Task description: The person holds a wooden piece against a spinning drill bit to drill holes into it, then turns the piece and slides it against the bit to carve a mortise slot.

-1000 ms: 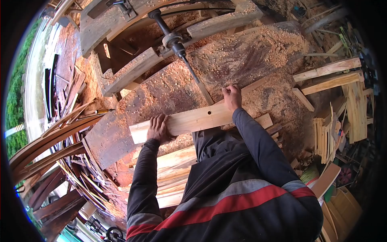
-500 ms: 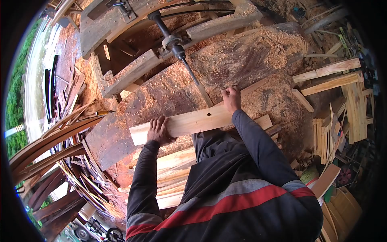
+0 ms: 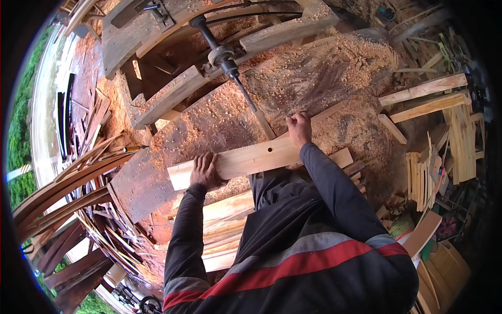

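A pale wooden plank (image 3: 243,159) lies across in front of my body, with one round dark hole toward its right part. My left hand (image 3: 206,171) is wrapped over the plank near its left end, fingers on the far edge. At the right end, my right hand (image 3: 299,130) grips the plank with curled fingers; that end is partly hidden by the hand and sleeve. Beyond the plank, a long drill bit (image 3: 244,94) sticks out of a metal chuck (image 3: 229,67) and points toward me. Its tip is apart from the plank.
The worktable (image 3: 141,180) is strewn with wood shavings. Thin wood strips (image 3: 265,124) are on it past the plank. Stacked pale boards (image 3: 225,225) lie beside my body. A timber machine frame (image 3: 172,97) stands beyond; more lumber (image 3: 426,91) is at right, and offcuts (image 3: 68,186) at left.
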### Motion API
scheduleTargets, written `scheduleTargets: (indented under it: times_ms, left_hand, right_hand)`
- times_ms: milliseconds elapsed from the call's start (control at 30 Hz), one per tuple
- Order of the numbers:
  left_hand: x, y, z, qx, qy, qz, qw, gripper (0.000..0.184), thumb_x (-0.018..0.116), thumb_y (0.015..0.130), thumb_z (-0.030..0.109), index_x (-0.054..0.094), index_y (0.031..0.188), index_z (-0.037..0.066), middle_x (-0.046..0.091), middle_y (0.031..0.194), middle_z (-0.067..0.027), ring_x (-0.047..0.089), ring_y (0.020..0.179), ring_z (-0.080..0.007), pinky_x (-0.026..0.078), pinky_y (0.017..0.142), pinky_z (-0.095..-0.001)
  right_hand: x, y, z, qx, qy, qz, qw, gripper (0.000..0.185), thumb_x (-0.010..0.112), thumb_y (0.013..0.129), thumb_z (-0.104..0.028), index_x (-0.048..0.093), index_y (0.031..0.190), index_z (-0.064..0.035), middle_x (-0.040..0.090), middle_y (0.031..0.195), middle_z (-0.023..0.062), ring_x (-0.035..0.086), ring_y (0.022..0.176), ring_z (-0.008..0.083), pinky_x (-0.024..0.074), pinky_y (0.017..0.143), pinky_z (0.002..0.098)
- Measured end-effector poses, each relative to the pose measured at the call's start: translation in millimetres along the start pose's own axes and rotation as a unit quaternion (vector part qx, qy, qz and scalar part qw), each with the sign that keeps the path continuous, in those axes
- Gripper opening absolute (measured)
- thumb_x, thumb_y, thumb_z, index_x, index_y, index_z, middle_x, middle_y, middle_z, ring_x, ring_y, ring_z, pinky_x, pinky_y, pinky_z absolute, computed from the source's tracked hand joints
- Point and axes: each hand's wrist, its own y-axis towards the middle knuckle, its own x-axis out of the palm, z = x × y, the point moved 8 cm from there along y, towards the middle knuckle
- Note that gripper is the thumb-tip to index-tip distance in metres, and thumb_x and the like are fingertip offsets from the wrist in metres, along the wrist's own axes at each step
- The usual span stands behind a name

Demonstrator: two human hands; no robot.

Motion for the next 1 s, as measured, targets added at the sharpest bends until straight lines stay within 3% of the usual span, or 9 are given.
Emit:
scheduleTargets:
  times_ms: [600, 867, 933, 967, 1000]
  left_hand:
    - [0.8, -1.1, -0.1, 0.002, 0.006, -0.006, 1.0, 0.112, 0.087, 0.054, 0.051, 0.043, 0.148, 0.009, 0.047, 0.141, -0.0215, 0.043, 0.133, -0.0425, 0.032, 0.116, -0.0578]
    - [-3.2, 1.8, 8.7, 0.01, 0.02, 0.014, 1.0, 0.107, 0.088, 0.053, 0.045, 0.044, 0.142, 0.005, 0.048, 0.139, -0.0224, 0.045, 0.13, -0.0428, 0.034, 0.113, -0.0574]
    - [-2.5, 0.0, 9.2, 0.008, 0.03, 0.005, 1.0, 0.107, 0.088, 0.053, 0.046, 0.044, 0.142, 0.005, 0.048, 0.139, -0.0222, 0.045, 0.13, -0.0427, 0.034, 0.113, -0.0573]
    - [-1.9, 1.0, 7.7, 0.002, 0.039, -0.001, 0.999, 0.108, 0.089, 0.053, 0.046, 0.044, 0.142, 0.005, 0.048, 0.139, -0.022, 0.045, 0.13, -0.0427, 0.034, 0.113, -0.0571]
    - [-2.1, 1.4, 6.4, -0.001, 0.039, 0.004, 0.999, 0.108, 0.089, 0.053, 0.046, 0.044, 0.142, 0.005, 0.048, 0.139, -0.022, 0.045, 0.13, -0.0427, 0.034, 0.113, -0.0571]
  right_hand:
    - [-5.8, -1.9, -6.3, 0.027, 0.012, -0.021, 0.999, 0.022, 0.071, 0.09, -0.023, 0.062, 0.083, -0.0049, 0.058, 0.095, 0.014, 0.056, 0.098, 0.0355, 0.0485, 0.085, 0.0466]
    - [-4.6, -4.7, -2.9, 0.024, 0.018, -0.009, 1.0, 0.02, 0.07, 0.092, -0.025, 0.063, 0.086, -0.0078, 0.059, 0.097, 0.0125, 0.056, 0.099, 0.0356, 0.048, 0.086, 0.0483]
    - [-15.8, -10.4, -35.0, -0.116, -0.012, 0.006, 0.993, 0.015, 0.071, 0.093, -0.026, 0.065, 0.093, -0.0117, 0.059, 0.097, 0.0086, 0.058, 0.098, 0.0323, 0.0477, 0.084, 0.0478]
    - [-25.9, -11.3, -38.3, -0.12, -0.012, 0.007, 0.993, 0.015, 0.071, 0.093, -0.026, 0.065, 0.093, -0.0117, 0.059, 0.097, 0.0086, 0.058, 0.098, 0.0323, 0.0477, 0.084, 0.0478]
    - [-34.1, -22.0, -55.7, -0.241, -0.055, -0.006, 0.969, 0.015, 0.071, 0.092, -0.026, 0.066, 0.098, -0.0133, 0.059, 0.097, 0.007, 0.058, 0.096, 0.0304, 0.0476, 0.084, 0.0475]
